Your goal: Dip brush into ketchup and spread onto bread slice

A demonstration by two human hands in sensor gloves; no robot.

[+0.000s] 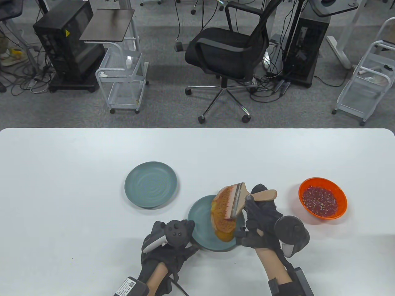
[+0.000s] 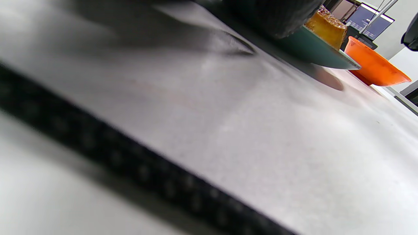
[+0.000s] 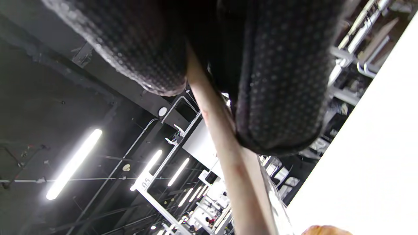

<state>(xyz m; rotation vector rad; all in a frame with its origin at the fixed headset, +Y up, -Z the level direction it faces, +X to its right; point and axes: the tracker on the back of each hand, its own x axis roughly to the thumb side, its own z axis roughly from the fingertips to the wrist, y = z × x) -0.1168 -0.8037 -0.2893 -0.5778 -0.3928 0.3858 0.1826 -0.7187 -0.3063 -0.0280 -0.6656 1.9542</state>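
A toasted bread slice (image 1: 220,223) smeared with orange-red ketchup lies on a teal plate (image 1: 199,215) near the table's front. My right hand (image 1: 257,212) grips the wooden handle of a flat brush (image 1: 239,199), whose bristles press on the top of the slice. The handle (image 3: 228,153) runs between my gloved fingers in the right wrist view. My left hand (image 1: 172,243) rests on the table at the plate's left rim; whether it touches the plate is unclear. An orange bowl (image 1: 322,198) of ketchup stands to the right. The left wrist view shows the plate's rim (image 2: 323,57), bread (image 2: 326,27) and bowl (image 2: 375,63).
A second, bare teal plate (image 1: 151,184) lies left of centre. The white table (image 1: 77,191) stretches wide on both sides. Beyond its far edge stand an office chair (image 1: 228,52), wire carts and computer cases on the floor.
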